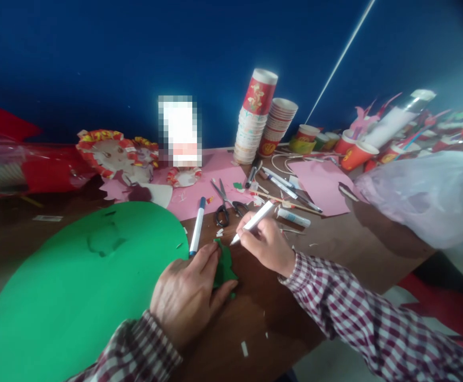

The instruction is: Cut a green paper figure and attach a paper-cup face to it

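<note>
My left hand (189, 289) presses a small green paper cutout (224, 265) onto the brown table, fingers at its far edge and thumb at its near end. Part of the cutout is hidden under the fingers. Held like a pen, a white marker (257, 223) is in my right hand (269, 241), its tip just beside the cutout; whether they touch I cannot tell. A large green oval sheet (76, 286) lies to the left, with a shape cut near its far side. Close beyond my left hand is a blue-capped marker (198, 225). Black-handled scissors (225, 204) lie with blades apart.
Stacked paper cups (251, 127) stand against the blue wall. Pink paper (319, 185), several markers (281, 185) and a white tube (294, 217) lie beyond my right hand. A plastic bag (422, 196) sits at the right, and decorated paper plates (107, 154) stand back left. Paper scraps dot the table.
</note>
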`<action>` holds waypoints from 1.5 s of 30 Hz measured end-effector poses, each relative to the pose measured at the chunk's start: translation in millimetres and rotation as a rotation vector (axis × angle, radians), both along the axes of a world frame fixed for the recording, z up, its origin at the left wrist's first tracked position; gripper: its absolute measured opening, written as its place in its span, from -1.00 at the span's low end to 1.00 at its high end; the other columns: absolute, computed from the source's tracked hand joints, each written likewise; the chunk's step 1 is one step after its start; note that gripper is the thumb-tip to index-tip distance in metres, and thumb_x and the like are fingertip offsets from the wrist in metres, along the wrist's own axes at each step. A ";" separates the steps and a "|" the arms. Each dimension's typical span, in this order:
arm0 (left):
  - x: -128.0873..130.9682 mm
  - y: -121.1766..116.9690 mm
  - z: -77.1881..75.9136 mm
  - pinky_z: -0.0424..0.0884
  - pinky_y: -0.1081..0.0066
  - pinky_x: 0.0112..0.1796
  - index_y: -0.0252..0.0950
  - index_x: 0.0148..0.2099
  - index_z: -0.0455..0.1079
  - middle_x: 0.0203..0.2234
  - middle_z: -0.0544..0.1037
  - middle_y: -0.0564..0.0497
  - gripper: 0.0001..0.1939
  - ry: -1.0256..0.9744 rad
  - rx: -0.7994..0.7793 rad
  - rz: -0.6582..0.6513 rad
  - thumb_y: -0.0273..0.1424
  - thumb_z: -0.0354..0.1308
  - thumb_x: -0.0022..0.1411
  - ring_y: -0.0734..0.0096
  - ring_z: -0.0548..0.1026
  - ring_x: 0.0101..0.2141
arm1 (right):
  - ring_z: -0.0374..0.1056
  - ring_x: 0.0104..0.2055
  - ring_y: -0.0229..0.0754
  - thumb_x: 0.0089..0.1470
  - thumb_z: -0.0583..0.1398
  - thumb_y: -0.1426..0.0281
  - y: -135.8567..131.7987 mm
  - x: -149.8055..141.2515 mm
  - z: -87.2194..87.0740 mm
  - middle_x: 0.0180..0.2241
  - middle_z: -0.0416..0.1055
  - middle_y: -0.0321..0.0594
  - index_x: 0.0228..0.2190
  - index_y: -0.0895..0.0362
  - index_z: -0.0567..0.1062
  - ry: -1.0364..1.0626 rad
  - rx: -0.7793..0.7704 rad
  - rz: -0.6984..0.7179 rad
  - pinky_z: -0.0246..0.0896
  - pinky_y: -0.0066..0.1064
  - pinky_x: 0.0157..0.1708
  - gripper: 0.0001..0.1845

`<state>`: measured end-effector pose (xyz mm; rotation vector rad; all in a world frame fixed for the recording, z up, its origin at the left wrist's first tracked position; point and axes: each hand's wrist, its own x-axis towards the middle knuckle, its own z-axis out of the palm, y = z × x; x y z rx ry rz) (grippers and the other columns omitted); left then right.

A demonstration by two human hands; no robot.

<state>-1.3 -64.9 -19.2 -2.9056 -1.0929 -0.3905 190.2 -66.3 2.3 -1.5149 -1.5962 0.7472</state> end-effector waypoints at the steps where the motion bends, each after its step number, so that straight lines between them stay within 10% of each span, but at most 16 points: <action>1: 0.2 -0.2 -0.7 0.45 0.22 -0.36 -0.42 0.07 0.26 0.02 0.39 -0.18 -0.48 -0.008 0.008 0.010 -0.12 -0.13 0.28 0.25 0.49 -0.34 | 0.14 -0.63 -0.38 0.02 0.10 0.51 0.0 0.1 -0.3 -0.64 0.24 -0.39 -0.52 0.17 0.35 0.012 0.001 0.000 0.04 -0.56 -0.62 -0.90; 12: -2.2 0.1 2.4 0.45 0.20 -0.42 -0.16 -0.03 0.35 0.03 0.36 -0.07 -0.63 -0.024 -0.055 0.001 -0.13 -0.11 0.27 0.26 0.49 -0.38 | 0.17 -0.63 -0.40 0.01 0.13 0.52 -3.9 -4.4 -4.3 -0.62 0.27 -0.39 -0.47 0.18 0.38 -0.062 0.074 0.051 0.07 -0.58 -0.61 -0.94; 45: -1.8 0.2 1.8 0.45 0.20 -0.39 -0.20 -0.04 0.36 0.04 0.36 -0.13 -0.61 -0.019 -0.037 -0.002 -0.12 -0.13 0.28 0.25 0.50 -0.35 | 0.27 -0.56 -0.33 0.06 0.11 0.48 -2.5 -3.8 -3.7 -0.56 0.35 -0.32 -0.45 0.18 0.39 -0.162 0.078 0.090 0.13 -0.52 -0.52 -0.92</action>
